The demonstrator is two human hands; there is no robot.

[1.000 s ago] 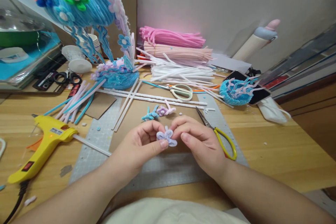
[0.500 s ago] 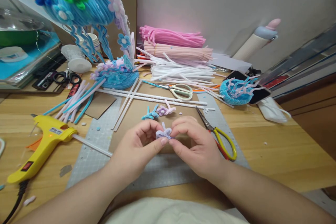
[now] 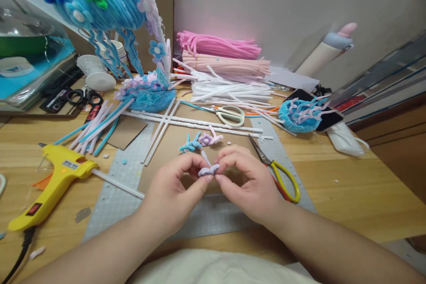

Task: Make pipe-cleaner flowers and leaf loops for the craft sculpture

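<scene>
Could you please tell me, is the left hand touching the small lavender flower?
Touching. The head view shows the left hand holding the lavender flower, with its thumb tip against the petals.

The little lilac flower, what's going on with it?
A person is holding the lilac pipe-cleaner flower at the fingertips of both hands, the left hand on one side and the right hand on the other. Its stem points up and away from the person. Just beyond the hands, a blue fuzzy piece and a pink-and-purple one lie on brown cardboard. Yellow-and-red-handled scissors lie by the right hand, and a yellow glue gun lies off to the left.
</scene>
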